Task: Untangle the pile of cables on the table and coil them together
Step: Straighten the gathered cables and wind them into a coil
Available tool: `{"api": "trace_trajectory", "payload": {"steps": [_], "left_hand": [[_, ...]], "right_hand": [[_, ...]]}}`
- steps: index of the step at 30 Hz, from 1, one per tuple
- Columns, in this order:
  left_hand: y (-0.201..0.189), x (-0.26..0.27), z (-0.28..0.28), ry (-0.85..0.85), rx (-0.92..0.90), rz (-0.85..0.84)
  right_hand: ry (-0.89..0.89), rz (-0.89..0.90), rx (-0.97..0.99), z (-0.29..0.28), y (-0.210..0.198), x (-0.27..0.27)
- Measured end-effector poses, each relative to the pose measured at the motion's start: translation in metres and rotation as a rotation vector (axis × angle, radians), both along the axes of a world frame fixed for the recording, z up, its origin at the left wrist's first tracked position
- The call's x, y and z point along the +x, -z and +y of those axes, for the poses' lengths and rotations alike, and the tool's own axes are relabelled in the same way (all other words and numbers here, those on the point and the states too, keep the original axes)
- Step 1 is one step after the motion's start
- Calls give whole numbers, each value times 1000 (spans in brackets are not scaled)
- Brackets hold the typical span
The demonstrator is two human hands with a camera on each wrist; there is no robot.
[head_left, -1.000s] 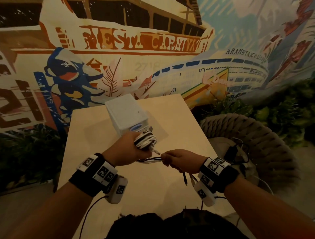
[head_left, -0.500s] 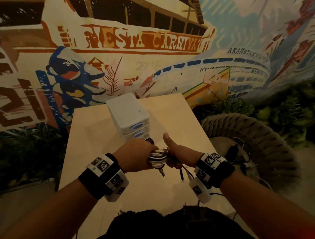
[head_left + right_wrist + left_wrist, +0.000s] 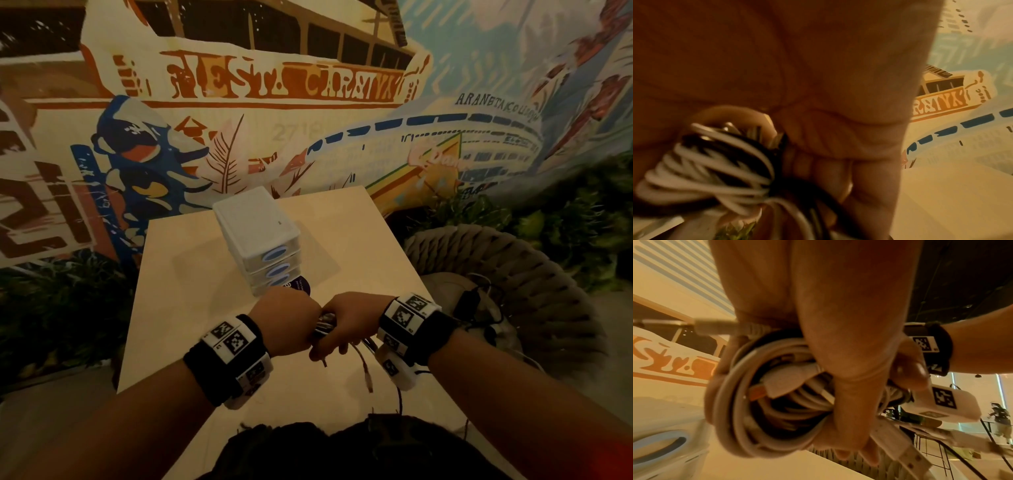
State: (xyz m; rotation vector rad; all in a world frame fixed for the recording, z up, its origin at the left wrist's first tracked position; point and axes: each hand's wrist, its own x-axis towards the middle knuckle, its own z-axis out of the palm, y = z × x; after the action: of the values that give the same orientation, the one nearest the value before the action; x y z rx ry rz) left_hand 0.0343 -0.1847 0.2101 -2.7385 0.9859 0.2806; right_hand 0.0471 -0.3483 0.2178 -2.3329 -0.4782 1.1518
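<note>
A coil of white and black cables (image 3: 324, 325) sits between my two hands above the near part of the pale wooden table (image 3: 191, 301). My left hand (image 3: 291, 323) grips the coil (image 3: 764, 402), fingers curled round its loops. My right hand (image 3: 342, 325) presses against the left and holds the loose cable ends (image 3: 363, 363), which hang below it toward the table. In the right wrist view the wound loops (image 3: 711, 168) lie by my curled fingers (image 3: 838, 178). A white USB plug (image 3: 898, 449) sticks out under the left hand.
A white set of small drawers (image 3: 260, 240) with blue handles stands on the table just beyond my hands. A woven round chair (image 3: 507, 291) with dark cables on its seat is to the right. A painted mural wall (image 3: 274, 102) and plants lie behind.
My hands have come together and dropped nearer to me. The right hand, first pulling a stretch of cable out to the right, now sits against the coil with its thumb down.
</note>
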Motion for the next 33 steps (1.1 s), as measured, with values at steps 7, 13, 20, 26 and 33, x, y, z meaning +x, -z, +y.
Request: {"api": "trace_trajectory", "payload": {"steps": [7, 13, 20, 26, 33], "left_hand": [[4, -4, -10, -54, 41, 45], [1, -9, -6, -172, -118, 13], [1, -5, 18, -125, -297, -34], [2, 1, 49, -378, -929, 342], [-3, -7, 28, -158, -1166, 576]], "right_hand": [[-33, -219, -315, 27, 11, -11], [13, -274, -389, 24, 13, -9], [125, -180, -84, -5, 11, -6], [377, -27, 329, -25, 9, -5], [432, 139, 718, -8, -7, -10]]}}
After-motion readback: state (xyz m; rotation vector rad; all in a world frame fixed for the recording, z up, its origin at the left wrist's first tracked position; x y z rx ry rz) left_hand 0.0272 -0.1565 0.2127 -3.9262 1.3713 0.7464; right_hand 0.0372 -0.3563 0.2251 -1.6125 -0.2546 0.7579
